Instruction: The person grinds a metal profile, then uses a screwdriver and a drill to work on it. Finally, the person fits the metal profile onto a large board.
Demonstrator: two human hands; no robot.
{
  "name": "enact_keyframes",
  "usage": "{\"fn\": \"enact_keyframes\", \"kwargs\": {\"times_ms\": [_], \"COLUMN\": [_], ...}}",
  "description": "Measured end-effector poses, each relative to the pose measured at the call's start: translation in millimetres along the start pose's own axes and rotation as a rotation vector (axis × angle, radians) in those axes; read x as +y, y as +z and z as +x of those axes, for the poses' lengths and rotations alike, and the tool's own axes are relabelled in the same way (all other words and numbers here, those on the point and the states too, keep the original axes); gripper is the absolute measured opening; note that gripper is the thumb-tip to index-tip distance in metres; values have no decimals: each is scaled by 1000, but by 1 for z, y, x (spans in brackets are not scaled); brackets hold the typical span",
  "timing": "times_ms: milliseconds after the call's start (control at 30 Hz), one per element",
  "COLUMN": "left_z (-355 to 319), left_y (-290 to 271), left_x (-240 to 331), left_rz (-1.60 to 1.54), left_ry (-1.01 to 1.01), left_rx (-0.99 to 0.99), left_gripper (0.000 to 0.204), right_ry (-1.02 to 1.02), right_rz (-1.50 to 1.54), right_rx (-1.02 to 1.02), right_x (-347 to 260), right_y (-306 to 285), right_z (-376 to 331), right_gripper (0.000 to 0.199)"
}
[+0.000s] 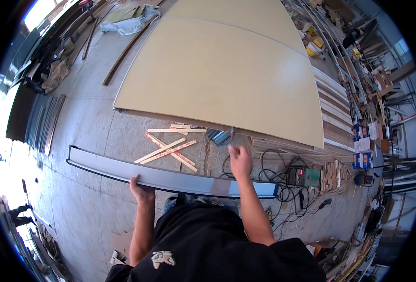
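A long grey metal profile (pixel 184 181) with dark edges spans the view in front of my body. My left hand (pixel 141 189) is closed round its near edge, left of the middle. Past its right part, my right hand (pixel 241 162) is raised with the fingers curled closed. Whatever those fingers may hold is hidden. Just beyond them, a small fitting (pixel 233 131) sits at the near edge of a large cream-coloured panel (pixel 217 70).
Thin wooden strips (pixel 170 150) lie crossed on the concrete floor, with short blue-grey profiles (pixel 218 136) beside them. At the right stand a green machine (pixel 305 177) with black cables and stacked wood pieces (pixel 334 176). Dark boards (pixel 43 120) lie at the left.
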State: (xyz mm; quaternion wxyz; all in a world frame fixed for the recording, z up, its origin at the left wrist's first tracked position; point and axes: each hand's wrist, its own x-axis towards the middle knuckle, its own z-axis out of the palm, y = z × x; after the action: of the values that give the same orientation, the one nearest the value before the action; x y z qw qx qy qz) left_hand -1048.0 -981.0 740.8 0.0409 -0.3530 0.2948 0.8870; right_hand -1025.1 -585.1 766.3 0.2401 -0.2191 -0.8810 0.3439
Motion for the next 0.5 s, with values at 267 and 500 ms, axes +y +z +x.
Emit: {"fn": "enact_keyframes", "kwargs": {"times_ms": [267,500], "left_z": [3,3], "left_y": [86,128], "left_x": [-42,-88], "left_rz": [-161,-245], "left_ry": [-157,-332], "left_rx": [-216,-310], "left_gripper": [47,53], "right_ry": [818,873], "right_rz": [120,1904], "right_rx": [143,399], "right_x": [51,74], "right_y": [-140,-123], "right_z": [-156,-84], "right_gripper": [49,94]}}
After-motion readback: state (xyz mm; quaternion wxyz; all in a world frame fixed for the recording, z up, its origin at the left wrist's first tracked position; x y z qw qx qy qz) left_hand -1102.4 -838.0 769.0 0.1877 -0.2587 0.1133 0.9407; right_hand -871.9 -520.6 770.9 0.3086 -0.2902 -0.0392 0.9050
